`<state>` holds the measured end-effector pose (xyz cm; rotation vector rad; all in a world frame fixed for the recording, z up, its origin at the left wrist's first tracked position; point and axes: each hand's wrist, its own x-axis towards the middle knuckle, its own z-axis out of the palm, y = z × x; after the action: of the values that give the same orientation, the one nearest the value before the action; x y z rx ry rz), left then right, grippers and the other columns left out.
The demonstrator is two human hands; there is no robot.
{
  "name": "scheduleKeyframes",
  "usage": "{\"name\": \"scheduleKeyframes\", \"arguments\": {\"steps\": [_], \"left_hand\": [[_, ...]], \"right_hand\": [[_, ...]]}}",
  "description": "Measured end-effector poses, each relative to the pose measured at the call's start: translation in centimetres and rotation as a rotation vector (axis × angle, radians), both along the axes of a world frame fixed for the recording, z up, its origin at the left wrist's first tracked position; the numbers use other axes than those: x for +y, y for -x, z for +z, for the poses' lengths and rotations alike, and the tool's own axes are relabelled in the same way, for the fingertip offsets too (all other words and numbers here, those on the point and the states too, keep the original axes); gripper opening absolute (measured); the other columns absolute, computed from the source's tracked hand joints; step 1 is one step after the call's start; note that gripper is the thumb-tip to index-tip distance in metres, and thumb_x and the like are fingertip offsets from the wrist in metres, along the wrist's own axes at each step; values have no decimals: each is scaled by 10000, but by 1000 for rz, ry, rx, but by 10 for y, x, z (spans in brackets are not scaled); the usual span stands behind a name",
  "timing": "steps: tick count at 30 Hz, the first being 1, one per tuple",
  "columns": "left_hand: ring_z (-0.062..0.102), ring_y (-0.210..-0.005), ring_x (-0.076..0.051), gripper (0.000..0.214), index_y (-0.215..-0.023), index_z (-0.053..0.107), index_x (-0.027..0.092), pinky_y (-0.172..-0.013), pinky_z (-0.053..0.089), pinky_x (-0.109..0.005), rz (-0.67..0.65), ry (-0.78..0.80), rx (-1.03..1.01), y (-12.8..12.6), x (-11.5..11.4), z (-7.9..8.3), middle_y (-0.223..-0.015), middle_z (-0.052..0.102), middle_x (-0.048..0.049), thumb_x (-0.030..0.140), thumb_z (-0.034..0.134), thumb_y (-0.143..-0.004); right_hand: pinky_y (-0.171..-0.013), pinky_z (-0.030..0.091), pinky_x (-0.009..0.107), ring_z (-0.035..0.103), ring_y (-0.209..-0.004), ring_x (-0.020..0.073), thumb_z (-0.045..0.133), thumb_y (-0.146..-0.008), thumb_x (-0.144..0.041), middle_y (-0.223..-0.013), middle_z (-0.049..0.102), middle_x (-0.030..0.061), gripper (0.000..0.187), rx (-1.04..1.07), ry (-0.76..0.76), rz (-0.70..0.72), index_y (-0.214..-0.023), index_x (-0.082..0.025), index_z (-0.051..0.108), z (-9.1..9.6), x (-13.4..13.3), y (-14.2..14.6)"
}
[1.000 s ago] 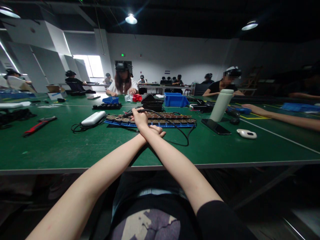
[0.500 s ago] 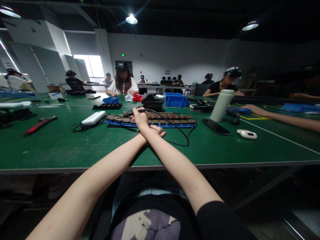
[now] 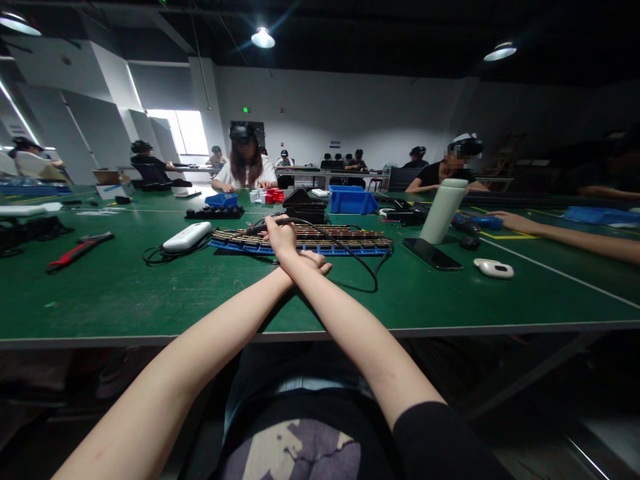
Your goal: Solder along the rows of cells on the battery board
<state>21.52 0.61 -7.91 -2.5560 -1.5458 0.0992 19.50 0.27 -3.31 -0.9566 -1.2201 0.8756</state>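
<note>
My forearms cross over the front of the table, the right one on top. My right hand (image 3: 281,235) is closed round a black pen-shaped tool (image 3: 257,229) with a black cable (image 3: 345,248) trailing off to the right. Beneath that hand lies a long blue rack (image 3: 345,252) carrying rows of brownish strips with dark parts. My left hand (image 3: 314,259) rests at the rack's front edge, partly covered by my right wrist. Its visible fingers lie loosely apart, and I see nothing held in them.
Left of the rack lie a white device (image 3: 188,237) with a cord and red-handled pliers (image 3: 80,251). To the right are a pale bottle (image 3: 444,212), a phone (image 3: 433,255) and a small white case (image 3: 494,268). Behind stand a blue bin (image 3: 353,200) and black bins (image 3: 304,205). A co-worker's arm (image 3: 565,233) reaches in from the right.
</note>
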Motion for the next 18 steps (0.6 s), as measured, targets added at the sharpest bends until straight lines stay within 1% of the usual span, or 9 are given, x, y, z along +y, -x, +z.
{"name": "scheduleKeyframes", "arguments": {"steps": [3,8,16,18], "left_hand": [[590,-873,-196,424,-965,552,194,-846,409,-291,3,-1,-23,1,1,-1,-905,653,-38,536,307,-912],[585,-893,-201,435,-994,550,195,-825,413,-287,28,-30,-65,3,1,-4,-931,650,-46,561,337,-895],[587,-872,-215,429,-963,549,191,-806,419,-300,24,15,-140,3,-1,-2,-887,643,-53,556,335,-894],[591,-867,-213,419,-959,547,188,-810,420,-302,4,32,-147,3,-2,-2,-885,642,-51,544,336,-897]], "right_hand": [[-512,448,207,579,-461,118,563,-741,-289,-440,519,-81,108,-11,11,-6,-702,-207,505,0,-1,0],[-525,456,219,579,-463,121,564,-746,-310,-460,533,-73,133,-34,8,-11,-685,-210,502,0,0,-1],[-559,476,246,577,-494,130,579,-734,-339,-476,525,-69,146,-46,25,-24,-689,-217,512,-4,7,1],[-570,480,250,578,-512,133,585,-729,-342,-484,523,-63,154,-51,21,-32,-675,-219,511,-5,8,1]]}}
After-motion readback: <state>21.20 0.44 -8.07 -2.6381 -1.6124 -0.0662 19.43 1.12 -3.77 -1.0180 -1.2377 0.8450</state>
